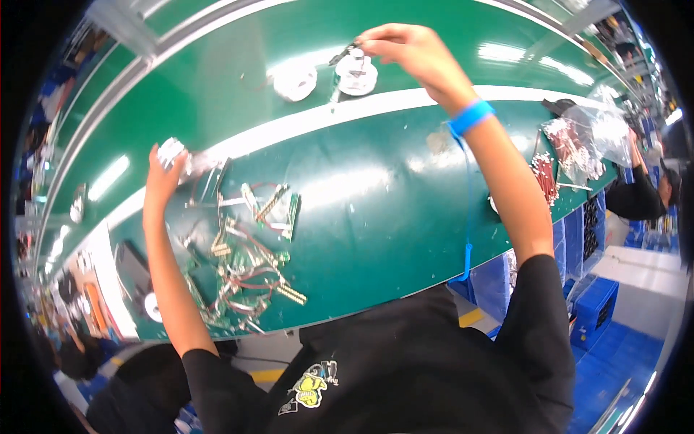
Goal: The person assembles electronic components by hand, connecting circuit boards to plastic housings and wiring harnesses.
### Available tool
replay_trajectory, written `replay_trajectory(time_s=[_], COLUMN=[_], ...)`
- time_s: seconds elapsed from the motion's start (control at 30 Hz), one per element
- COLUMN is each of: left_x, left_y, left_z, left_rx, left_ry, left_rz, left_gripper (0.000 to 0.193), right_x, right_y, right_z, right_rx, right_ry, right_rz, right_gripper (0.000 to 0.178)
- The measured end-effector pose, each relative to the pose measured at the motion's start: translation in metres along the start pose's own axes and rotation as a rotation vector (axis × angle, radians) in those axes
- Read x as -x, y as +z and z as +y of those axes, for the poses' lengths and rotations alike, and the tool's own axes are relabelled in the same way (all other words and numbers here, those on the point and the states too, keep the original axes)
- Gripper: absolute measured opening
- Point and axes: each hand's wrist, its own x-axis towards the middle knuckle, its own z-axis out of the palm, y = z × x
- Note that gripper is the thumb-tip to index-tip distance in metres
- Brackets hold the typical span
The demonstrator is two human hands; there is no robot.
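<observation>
At the far side of the green bench, my right hand (412,54) reaches out with thumb and fingers pinched on a small dark part (345,55). Directly below that part is a white round housing (357,78); whether the two are joined I cannot tell. Another white round housing (295,82) lies to its left, blurred. Over on the left, my left hand (163,178) has its fingers closed around a white round piece (171,150). Between my arms, nearer me, lies a loose pile of small green circuit boards with wires (249,264).
A white strip (311,124) runs along the bench. At the right are bundles of red-brown wires (546,177) and a clear plastic bag (611,134), beside another person's arm (636,155). A blue cord (468,217) hangs from my right wristband (471,118). Blue crates (596,311) stand below.
</observation>
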Motion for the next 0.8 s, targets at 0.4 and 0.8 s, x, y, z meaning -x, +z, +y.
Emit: replay_trajectory(time_s=[0.4, 0.8], left_x=[-0.084, -0.085], left_y=[0.038, 0.145], left_z=[0.038, 0.313], left_rx=[-0.735, 0.66], left_ry=[-0.101, 0.429], left_rz=[0.422, -0.533], left_gripper=[0.078, 0.039], right_x=[-0.059, -0.053], right_y=[-0.031, -0.032], right_z=[0.049, 0.064], right_rx=[-0.163, -0.293], right_ry=[0.081, 0.018], right_rz=[0.045, -0.048], right_gripper=[0.014, 0.018])
